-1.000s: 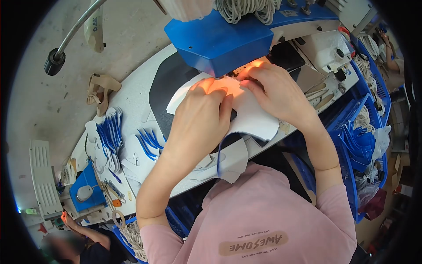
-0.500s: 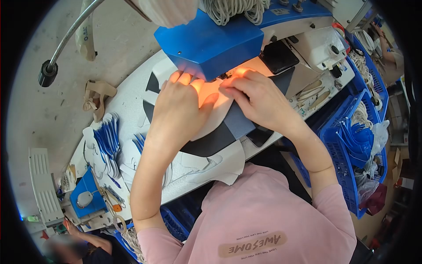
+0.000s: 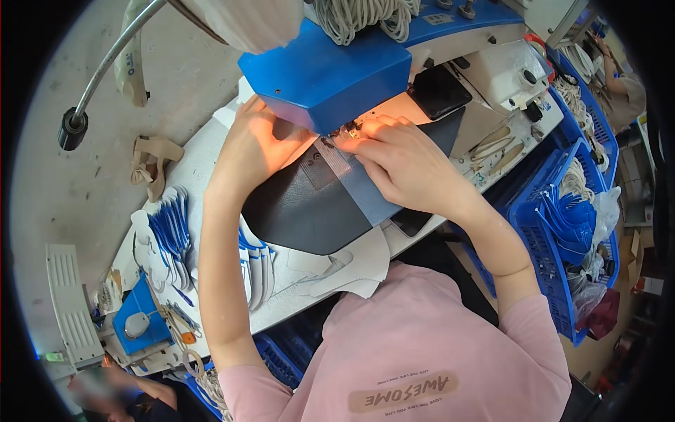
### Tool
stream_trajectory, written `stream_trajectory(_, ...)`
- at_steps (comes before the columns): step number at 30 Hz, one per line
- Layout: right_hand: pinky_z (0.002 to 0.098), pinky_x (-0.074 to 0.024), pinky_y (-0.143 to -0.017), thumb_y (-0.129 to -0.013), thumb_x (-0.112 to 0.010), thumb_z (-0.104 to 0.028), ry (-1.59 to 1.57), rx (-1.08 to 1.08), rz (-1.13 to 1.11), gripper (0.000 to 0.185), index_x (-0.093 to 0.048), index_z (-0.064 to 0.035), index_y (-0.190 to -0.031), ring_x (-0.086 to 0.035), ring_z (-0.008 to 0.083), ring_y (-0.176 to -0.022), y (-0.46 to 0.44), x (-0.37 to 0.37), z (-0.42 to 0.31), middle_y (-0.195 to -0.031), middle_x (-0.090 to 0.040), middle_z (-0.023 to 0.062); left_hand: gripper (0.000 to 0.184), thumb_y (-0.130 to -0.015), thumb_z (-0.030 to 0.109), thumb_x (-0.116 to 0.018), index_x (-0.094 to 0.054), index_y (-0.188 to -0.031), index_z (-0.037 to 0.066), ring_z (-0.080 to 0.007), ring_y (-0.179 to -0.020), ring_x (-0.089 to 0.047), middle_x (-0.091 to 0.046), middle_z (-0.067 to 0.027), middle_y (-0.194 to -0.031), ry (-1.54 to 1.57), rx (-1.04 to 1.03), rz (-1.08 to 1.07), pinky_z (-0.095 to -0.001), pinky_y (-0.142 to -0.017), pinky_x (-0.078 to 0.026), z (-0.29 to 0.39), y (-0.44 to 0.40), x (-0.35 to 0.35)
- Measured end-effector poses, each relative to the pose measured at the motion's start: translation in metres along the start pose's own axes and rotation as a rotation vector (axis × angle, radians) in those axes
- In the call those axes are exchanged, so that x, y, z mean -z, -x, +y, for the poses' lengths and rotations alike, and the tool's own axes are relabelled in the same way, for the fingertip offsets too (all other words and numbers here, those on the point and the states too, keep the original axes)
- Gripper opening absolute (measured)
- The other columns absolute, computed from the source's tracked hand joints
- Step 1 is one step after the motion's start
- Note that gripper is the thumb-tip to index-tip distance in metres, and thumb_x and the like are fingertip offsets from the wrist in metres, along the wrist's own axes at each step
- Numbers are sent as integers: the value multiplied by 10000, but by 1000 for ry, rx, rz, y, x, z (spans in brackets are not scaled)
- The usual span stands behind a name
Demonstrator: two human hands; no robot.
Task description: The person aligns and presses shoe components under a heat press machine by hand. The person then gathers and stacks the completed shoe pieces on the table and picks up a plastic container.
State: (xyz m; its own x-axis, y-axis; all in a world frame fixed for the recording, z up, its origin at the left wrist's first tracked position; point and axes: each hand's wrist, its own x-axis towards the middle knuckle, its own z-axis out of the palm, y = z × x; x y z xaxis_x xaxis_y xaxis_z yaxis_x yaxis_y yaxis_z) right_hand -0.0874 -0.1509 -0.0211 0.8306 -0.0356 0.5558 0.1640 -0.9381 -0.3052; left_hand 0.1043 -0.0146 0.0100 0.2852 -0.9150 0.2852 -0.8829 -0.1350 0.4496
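Under the blue machine head [image 3: 327, 81], my left hand [image 3: 256, 151] has its fingers bent around the edge of a white piece [image 3: 299, 149], lit orange by the lamp. Most of that piece is hidden by the hand and the machine. My right hand [image 3: 401, 162] is closed close to the needle area, its fingertips pressed together; what they hold is too small to make out. A dark smooth plate [image 3: 309, 218] with a grey strip lies below both hands.
Stacked white pieces with blue edges [image 3: 169, 235] lie at the left, near a beige shoe part [image 3: 153, 165]. A black phone [image 3: 439, 91] rests right of the machine. Blue baskets [image 3: 538, 260] stand at the right. A co-worker's arm [image 3: 151, 387] shows at lower left.
My left hand has moved left and up with the white piece, uncovering the dark plate. My right hand has shifted slightly left and down. The view has also shifted.
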Motion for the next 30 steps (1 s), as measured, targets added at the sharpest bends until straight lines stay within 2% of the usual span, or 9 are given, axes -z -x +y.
stream_trajectory(7,362,-482,-557,-745,-673,-5,-480,78,5,171,-685,-55,-907,-582,292,-582,29,14,-32,-672,-602,66,339,-834,231,-686,-652,-1122,55,-345,-1060,-583,-645,-150,-1147,-403,78,184,-426,-890,-459,17,49,-6)
stream_trajectory(12,392,-489,-537,-779,-648,-77,-514,107,-288,118,-667,-34,-887,-590,328,-559,65,-20,-50,-641,-608,103,315,-907,159,-637,-623,-1178,-2,-219,-779,-660,-693,-178,-931,60,466,232,-332,-700,-500,40,93,24)
stream_trajectory(14,399,-494,-547,-789,-639,-92,-469,54,-379,118,-665,-27,-884,-597,335,-570,76,-42,-46,-643,-611,114,299,-923,138,-627,-621,-1182,-13,-164,-673,-623,-702,-142,-836,-255,539,592,-304,-635,-482,31,127,45)
stream_trajectory(16,432,-506,-636,-822,-609,-136,-197,-58,-463,146,-663,-18,-888,-621,364,-664,86,-62,-37,-725,-635,152,304,-912,101,-624,-619,-1198,-5,-213,-748,-643,-704,-155,-953,-388,510,955,-332,-677,-489,32,157,56)
stream_trajectory(19,446,-500,-701,-832,-609,-150,-194,-148,-393,165,-662,-17,-913,-622,374,-741,101,-91,-34,-797,-640,174,370,-906,100,-620,-578,-1260,2,-269,-871,-648,-667,-193,-1111,-868,352,710,-384,-760,-494,27,198,54)
stream_trajectory(21,454,-497,-734,-837,-609,-158,-197,-191,-356,174,-661,-16,-925,-623,379,-779,104,-107,-36,-833,-642,185,451,-896,116,-626,-521,-1318,-5,-345,-1081,-587,-565,-232,-1291,-692,587,382,-465,-892,-451,-2,235,20)
stream_trajectory(23,443,-513,-723,-852,-608,-181,-184,-298,-394,190,-642,2,-891,-628,363,-819,109,-117,-43,-862,-628,188,491,-890,141,-637,-493,-1327,-29,-394,-1186,-518,-507,-244,-1349,-864,707,-71,-502,-967,-400,-27,272,-27)
stream_trajectory(27,437,-522,-706,-862,-624,-225,-120,-376,-380,239,-633,13,-880,-630,357,-838,113,-128,-51,-888,-615,193,389,-881,157,-644,-559,-1200,-49,-426,-1210,-476,-500,-246,-1323,-570,516,219,-497,-978,-403,-3,229,-70)
stream_trajectory(30,447,-509,-726,-857,-633,-231,-118,-391,-364,248,-635,6,-932,-624,370,-844,114,-129,-52,-914,-620,201,318,-824,94,-658,-606,-1121,-8,-426,-1106,-518,-565,-226,-1165,-200,409,127,-460,-906,-451,8,191,-103)
